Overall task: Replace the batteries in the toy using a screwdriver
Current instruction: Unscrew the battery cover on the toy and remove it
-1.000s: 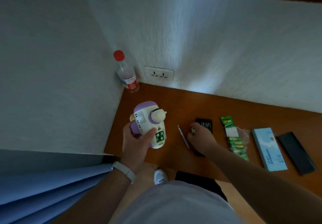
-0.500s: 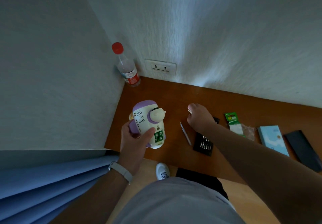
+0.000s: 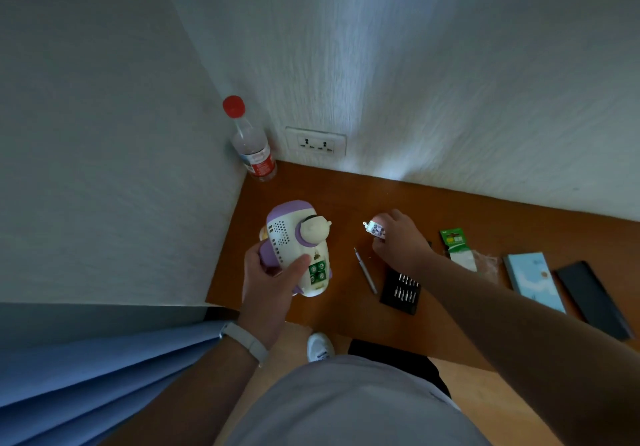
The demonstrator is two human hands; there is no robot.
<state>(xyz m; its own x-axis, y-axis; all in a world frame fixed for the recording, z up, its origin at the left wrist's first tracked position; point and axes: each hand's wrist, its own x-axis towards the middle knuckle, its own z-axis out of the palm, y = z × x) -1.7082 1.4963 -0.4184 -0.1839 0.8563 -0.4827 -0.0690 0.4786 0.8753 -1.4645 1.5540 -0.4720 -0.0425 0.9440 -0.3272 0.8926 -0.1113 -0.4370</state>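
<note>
Corner desk [image 3: 346,199], wood: I am gripping the toy [image 3: 294,237] round its body in my left hand [image 3: 270,282], over the desk's left end. My right hand [image 3: 401,241] is pinching a small white part [image 3: 375,229]. Toy looking hard, smooth, light; body grip seeming safest.

Glossy plastic toy [image 3: 294,248] in my left hand [image 3: 268,282], small plastic piece [image 3: 375,229] in my right hand [image 3: 398,241], metal screwdriver [image 3: 365,270] at toy's three o'clock, smooth wooden table [image 3: 346,196]
</note>
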